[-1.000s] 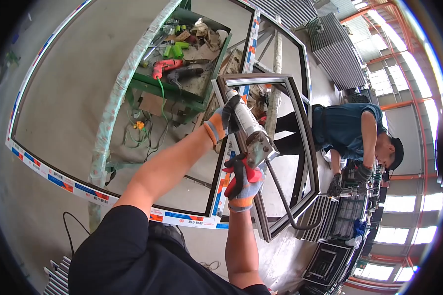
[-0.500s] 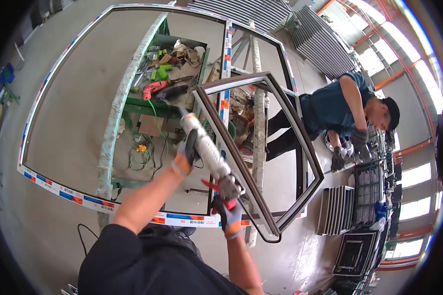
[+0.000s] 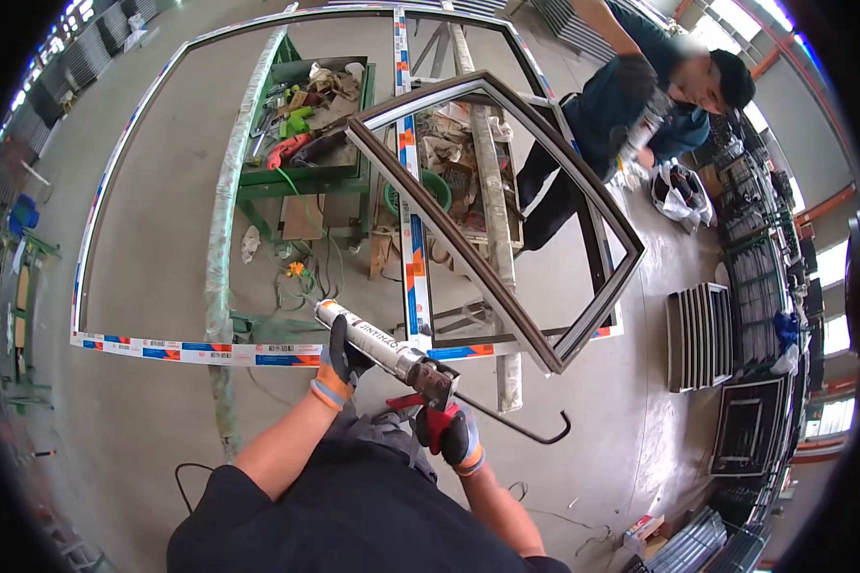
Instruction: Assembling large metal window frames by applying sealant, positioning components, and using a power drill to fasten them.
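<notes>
A caulking gun [image 3: 433, 380] loaded with a white sealant cartridge [image 3: 377, 342] lies slantwise across the front of my body, its nozzle end up and to the left. Gloved in black and grey with an orange cuff, my left hand [image 3: 346, 355] is closed round the cartridge barrel. My right hand [image 3: 457, 439] grips the red handle and trigger at the rear, where a hooked metal rod sticks out to the right. Just beyond the gun is the near rail of a large window frame [image 3: 201, 353]. A smaller brown sash frame [image 3: 459, 250] rests tilted on its right part.
Supports [image 3: 231, 191] wrapped in film carry the large frame. Under it stands a green tool tray [image 3: 306, 177] holding a red power drill [image 3: 285, 153]. At the right a co-worker [image 3: 631, 67] in gloves holds a similar tube [image 3: 642, 132]. Stacked profiles [image 3: 702, 334] stand farther right.
The caulking gun has come down and nearer to me, off the frames, with both hands still on it. The co-worker has raised an arm and now holds up a tube.
</notes>
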Action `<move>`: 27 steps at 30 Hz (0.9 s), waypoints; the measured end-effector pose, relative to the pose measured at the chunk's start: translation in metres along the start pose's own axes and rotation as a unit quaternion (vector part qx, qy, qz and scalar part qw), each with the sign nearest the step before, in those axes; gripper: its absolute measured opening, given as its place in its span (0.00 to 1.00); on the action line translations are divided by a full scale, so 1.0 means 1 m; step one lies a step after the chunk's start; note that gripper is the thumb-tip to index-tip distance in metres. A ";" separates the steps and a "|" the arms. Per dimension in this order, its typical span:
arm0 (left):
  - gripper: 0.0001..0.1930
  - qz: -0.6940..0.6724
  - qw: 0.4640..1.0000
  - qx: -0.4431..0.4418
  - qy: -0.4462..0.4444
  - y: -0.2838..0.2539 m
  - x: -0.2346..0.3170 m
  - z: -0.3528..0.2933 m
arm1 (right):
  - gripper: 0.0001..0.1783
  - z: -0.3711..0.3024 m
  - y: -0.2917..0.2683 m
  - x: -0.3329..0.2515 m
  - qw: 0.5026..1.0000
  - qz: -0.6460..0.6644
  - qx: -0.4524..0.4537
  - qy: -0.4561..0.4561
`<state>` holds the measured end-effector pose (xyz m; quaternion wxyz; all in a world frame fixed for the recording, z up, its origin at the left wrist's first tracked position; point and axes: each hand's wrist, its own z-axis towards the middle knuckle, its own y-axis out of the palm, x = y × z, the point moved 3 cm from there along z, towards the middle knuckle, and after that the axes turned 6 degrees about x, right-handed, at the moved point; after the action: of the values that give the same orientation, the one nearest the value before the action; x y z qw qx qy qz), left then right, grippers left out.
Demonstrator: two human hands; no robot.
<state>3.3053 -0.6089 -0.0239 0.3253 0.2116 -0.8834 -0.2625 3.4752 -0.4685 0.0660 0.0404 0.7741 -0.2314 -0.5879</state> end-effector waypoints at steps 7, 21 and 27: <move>0.25 0.354 0.931 -0.079 -0.029 -0.090 0.063 0.024 | 0.32 0.003 0.016 0.031 0.997 0.023 0.067 -0.039; 0.23 0.743 0.549 0.143 0.355 -0.213 0.177 0.067 | 0.16 0.195 0.101 0.048 0.969 -0.144 0.193 0.056; 0.24 0.792 0.426 0.179 0.399 -0.216 0.170 0.066 | 0.19 0.334 0.091 0.101 0.962 -0.091 0.211 0.145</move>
<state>3.1848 -0.8469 -0.1183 0.6612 -0.4466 -0.4608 0.3887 3.1572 -0.5204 -0.0953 -0.1446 0.8599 -0.2701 -0.4082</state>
